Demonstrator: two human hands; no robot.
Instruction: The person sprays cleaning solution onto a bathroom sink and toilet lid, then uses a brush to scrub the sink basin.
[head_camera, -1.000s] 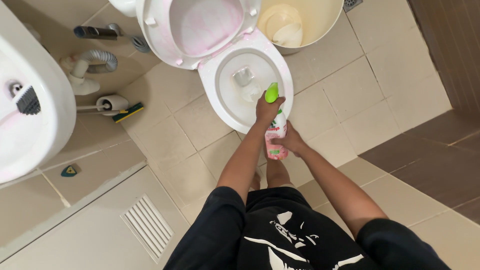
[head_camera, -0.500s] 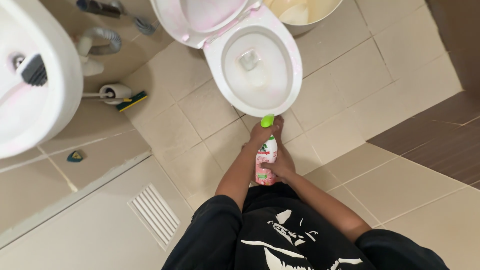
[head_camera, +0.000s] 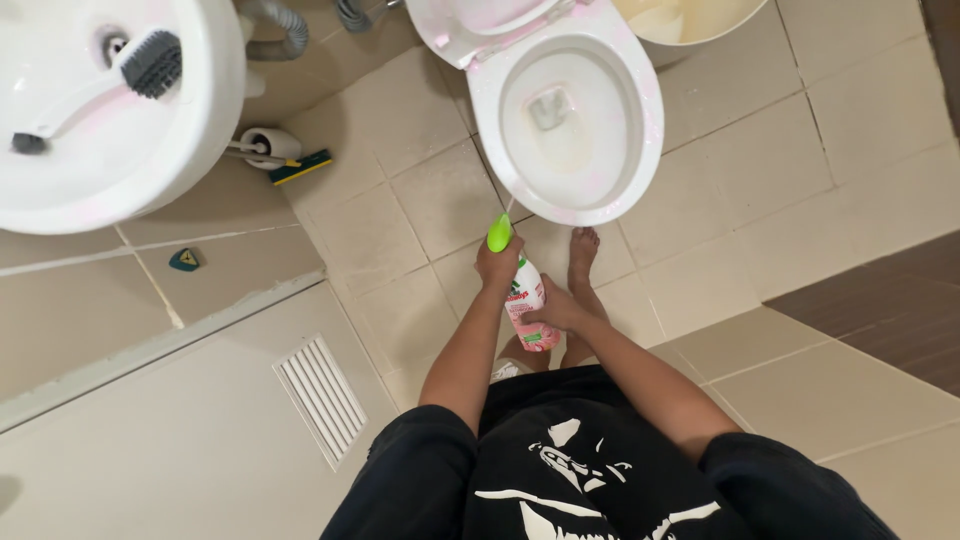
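I hold a pink cleaner bottle (head_camera: 526, 300) with a bright green cap (head_camera: 499, 233) in front of me, above the tiled floor. My left hand (head_camera: 497, 266) grips its neck just under the cap. My right hand (head_camera: 555, 312) wraps around the lower body of the bottle. The white toilet bowl (head_camera: 640, 110) stands just beyond the cap, its seat raised and its rim smeared with pink foam. My bare foot (head_camera: 581, 253) rests on the tile near the bowl's front.
A white sink (head_camera: 190, 150) at upper left holds a black-headed brush (head_camera: 150, 62). A toilet brush holder (head_camera: 272, 146) and a yellow-green sponge (head_camera: 303, 167) lie under it. A beige bin (head_camera: 690, 25) stands behind the toilet. A door with a vent (head_camera: 322, 397) is at lower left.
The view has shifted back and left, so the toilet now sits farther up. The bottle has come away from over the bowl, towards my body, with both hands still on it.
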